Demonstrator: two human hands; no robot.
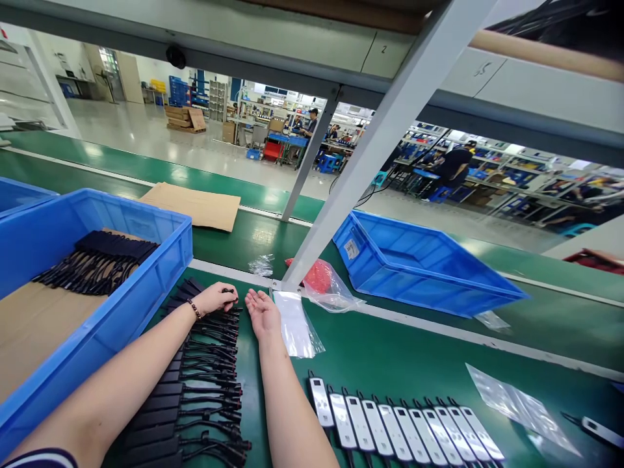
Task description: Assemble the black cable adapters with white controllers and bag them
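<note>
My left hand (pixel 214 298) is curled over the far end of a long stack of black cable adapters (pixel 195 383) on the green bench, its fingers pinching one black connector end. My right hand (pixel 262 312) lies beside it, palm up and fingers spread, holding nothing, next to a clear plastic bag (pixel 297 325). A row of several white-faced devices (pixel 404 432) with black leads lies to the right of my right forearm.
A blue bin (pixel 146 273) at left holds more black adapters on cardboard. A tilted blue bin (pixel 419 260) sits past a grey frame post (pixel 370 143), with a red-filled bag (pixel 322 279) at its foot. More clear bags (pixel 517 403) lie at right. People work at distant benches.
</note>
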